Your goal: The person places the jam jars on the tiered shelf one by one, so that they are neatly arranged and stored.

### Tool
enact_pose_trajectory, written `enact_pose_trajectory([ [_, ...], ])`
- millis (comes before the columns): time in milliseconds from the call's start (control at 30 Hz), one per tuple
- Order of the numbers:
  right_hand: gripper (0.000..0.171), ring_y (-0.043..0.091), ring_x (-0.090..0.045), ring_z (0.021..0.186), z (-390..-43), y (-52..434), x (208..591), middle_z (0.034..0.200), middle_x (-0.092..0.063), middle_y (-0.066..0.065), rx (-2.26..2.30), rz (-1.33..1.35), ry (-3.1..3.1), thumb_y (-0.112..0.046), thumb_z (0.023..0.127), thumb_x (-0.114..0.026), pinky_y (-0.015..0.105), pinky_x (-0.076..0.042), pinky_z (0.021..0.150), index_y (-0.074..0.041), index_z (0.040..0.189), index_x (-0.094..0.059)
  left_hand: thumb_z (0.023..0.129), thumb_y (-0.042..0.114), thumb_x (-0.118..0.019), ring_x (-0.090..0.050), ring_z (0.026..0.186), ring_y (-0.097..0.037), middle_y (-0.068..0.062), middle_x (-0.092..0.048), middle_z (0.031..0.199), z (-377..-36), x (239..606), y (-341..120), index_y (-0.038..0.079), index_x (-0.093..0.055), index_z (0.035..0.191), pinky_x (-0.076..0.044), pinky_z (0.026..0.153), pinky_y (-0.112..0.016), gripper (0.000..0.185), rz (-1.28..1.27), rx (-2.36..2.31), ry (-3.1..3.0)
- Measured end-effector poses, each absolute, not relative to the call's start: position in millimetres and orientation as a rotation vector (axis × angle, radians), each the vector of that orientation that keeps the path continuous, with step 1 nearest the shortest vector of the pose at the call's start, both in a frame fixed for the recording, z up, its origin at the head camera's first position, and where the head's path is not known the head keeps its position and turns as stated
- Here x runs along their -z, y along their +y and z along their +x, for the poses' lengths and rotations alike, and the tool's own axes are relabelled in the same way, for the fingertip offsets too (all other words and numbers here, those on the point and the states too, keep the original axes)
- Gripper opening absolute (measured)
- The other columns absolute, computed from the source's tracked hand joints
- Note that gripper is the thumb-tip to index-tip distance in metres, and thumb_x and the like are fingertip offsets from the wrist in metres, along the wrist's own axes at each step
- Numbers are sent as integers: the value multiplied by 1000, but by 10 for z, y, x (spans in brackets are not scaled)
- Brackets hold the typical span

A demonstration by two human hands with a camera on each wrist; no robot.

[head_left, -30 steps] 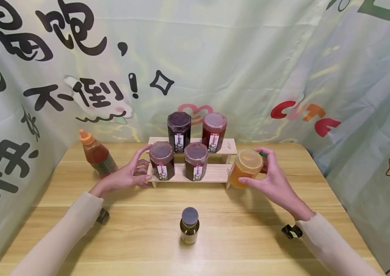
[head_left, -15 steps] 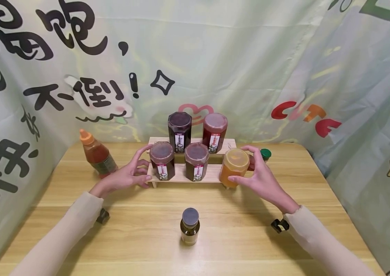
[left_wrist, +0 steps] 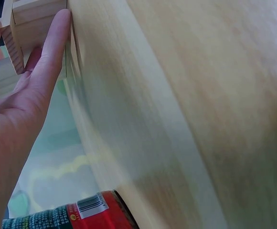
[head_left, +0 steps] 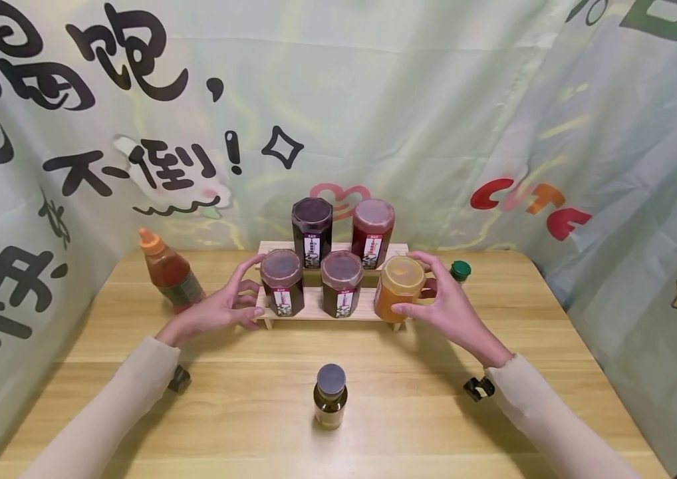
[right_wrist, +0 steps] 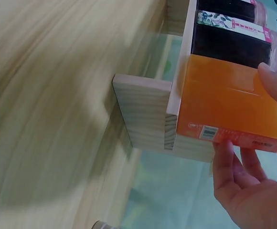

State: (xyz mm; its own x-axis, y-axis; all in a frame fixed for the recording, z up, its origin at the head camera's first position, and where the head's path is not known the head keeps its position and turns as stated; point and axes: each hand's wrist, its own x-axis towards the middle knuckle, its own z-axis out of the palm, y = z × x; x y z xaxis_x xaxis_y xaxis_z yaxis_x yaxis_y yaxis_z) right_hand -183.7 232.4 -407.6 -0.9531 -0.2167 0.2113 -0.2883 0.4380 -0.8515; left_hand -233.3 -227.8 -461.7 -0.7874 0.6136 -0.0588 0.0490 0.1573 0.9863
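Observation:
A two-tier wooden rack (head_left: 314,303) bears several dark and red jam jars (head_left: 340,285). My left hand (head_left: 221,306) grips its left end; in the left wrist view the shelf's end (left_wrist: 13,40) lies between the thumb and the fingers. At the right end of the lower tier, my right hand (head_left: 443,309) holds an orange-yellow jar (head_left: 395,296), thumb in front and fingers at its side and back. In the right wrist view this orange jar (right_wrist: 234,100) stands with its base against the shelf, beside a dark jar (right_wrist: 229,43). Part of its far side is hidden.
A sauce bottle with an orange cap (head_left: 171,273) stands left of the rack, close to my left forearm. A small dark bottle with a grey cap (head_left: 330,396) is at the front middle. Behind my right hand shows a green cap (head_left: 460,270). A printed curtain (head_left: 422,120) surrounds the table.
My right hand has moved left with the orange-yellow jar, from beside the rack onto the lower tier's right end. The green cap has come into fuller view. My left hand stays put.

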Motion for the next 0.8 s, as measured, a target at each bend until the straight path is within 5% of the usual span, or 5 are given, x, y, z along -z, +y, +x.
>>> enact_pose_trajectory([
  [300,100,34,-75,108,-1929,2333,4056,148,-58,12,-1537,504,-2646,-10,85,-97,47,-66,89,-26,167,-43,103,-3,-71,-65,119,-45,-35,-40,142,-2341,4618,-2289,45,1,173,-66,87,-60,111,641,-1667,1997],
  [467,101,35,-74,111,-1965,2333,4043,148,-58,12,-1505,505,-2685,-12,86,-96,51,-64,94,-31,168,-41,104,-3,-71,-65,119,-46,-35,-40,142,-2348,4612,-2293,44,2,173,-65,87,-61,111,650,-1666,1998],
  [800,95,36,-68,114,-1949,2380,4117,146,-57,13,-1333,553,-2739,-17,88,-95,58,-64,91,-12,165,-41,104,-3,-71,-63,122,-50,-36,-37,149,-2331,4619,-2268,46,2,173,-66,86,-58,111,661,-1658,2045],
])
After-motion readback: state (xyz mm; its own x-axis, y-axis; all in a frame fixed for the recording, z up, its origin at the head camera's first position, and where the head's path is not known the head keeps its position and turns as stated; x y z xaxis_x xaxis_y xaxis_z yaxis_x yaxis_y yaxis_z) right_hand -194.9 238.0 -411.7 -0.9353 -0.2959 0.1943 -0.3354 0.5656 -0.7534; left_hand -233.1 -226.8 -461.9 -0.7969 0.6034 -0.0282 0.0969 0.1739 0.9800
